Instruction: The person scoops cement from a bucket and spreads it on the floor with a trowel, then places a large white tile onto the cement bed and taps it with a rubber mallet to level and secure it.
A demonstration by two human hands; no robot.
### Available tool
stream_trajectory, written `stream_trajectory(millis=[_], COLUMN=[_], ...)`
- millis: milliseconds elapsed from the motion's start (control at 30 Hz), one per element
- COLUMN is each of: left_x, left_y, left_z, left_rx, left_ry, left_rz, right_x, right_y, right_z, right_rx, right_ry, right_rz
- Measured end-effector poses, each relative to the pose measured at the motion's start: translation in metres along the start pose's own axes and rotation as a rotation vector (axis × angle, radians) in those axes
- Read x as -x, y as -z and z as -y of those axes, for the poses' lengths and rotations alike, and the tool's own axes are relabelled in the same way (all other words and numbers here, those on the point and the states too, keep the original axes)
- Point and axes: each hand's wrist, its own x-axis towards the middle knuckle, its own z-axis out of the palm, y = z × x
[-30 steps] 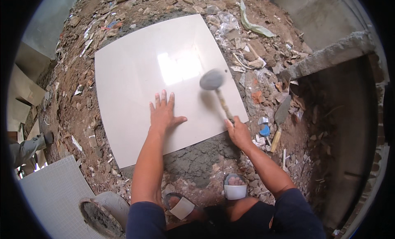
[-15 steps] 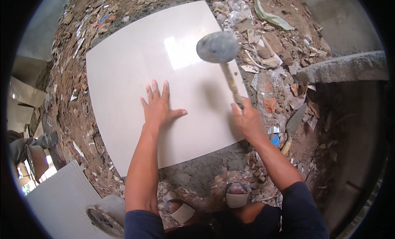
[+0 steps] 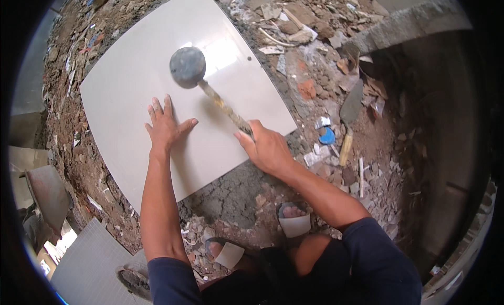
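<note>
A large, glossy off-white tile [image 3: 131,58] lies on grey mortar [image 3: 226,197] over rubble ground. My left hand [image 3: 165,127] rests on it with fingers spread, holding nothing. My right hand [image 3: 266,147] is wrapped around the worn handle of a mallet [image 3: 188,67], near the tile's right edge. The mallet's round dark-grey head is over the tile, beyond my left hand and slightly to its right. Its handle throws a soft shadow on the surface. Whether the head touches the tile, I cannot tell.
A pointed trowel [image 3: 352,105] with a wooden handle lies in the rubble at right, near a blue round piece [image 3: 327,136]. Farther right, a concrete ledge [image 3: 409,24] borders a dark trench [image 3: 441,126]. At lower left stand a bucket [image 3: 134,279] and another tile [image 3: 94,258].
The mallet has swung left across the tile with my right hand. The whole view has shifted, so the tile sits farther left. My left hand stays flat on the tile.
</note>
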Motion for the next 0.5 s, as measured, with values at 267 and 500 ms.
stream_trajectory(millis=[267,500], left_x=[0.031,0.029], left_y=[-0.019,-0.021], left_z=[0.009,0.008], left_rx=[-0.014,-0.015], left_ry=[-0.029,-0.003], left_rz=[0.007,0.006], right_x=[0.061,0.038], right_y=[-0.001,0.0], right_z=[-0.041,-0.031], right_rx=[0.065,0.204], right_ry=[0.008,-0.157], right_rz=[-0.042,0.069])
